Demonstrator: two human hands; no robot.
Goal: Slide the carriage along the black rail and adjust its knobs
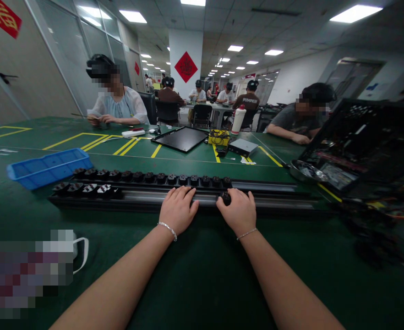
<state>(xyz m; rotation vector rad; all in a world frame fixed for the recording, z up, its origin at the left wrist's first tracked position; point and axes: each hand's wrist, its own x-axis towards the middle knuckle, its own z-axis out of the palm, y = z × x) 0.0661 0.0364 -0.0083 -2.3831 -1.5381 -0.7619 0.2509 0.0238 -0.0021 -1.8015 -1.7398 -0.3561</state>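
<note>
Two long black track rails lie side by side across the table in front of me. Along the rear rail [264, 186] runs a row of small black blocks [161, 178]. The front rail [291, 203] carries several similar blocks [90, 188] at its left end, some with white patches. My left hand [176, 208] lies over the middle of the front rail, fingers extended and thumb apart, with no object visible in it. To its right, my right hand [239, 211] grips a small black round block [226, 198] at the front rail; its fingertips partly hide the block.
A blue plastic tray [51, 167] stands behind the rails' left end. A metal bowl [307, 172] and an open computer case [356, 142] are at right. Further back lie a black panel [181, 139], a grey drive [243, 147] and a yellow box [219, 137]. Other people sit beyond.
</note>
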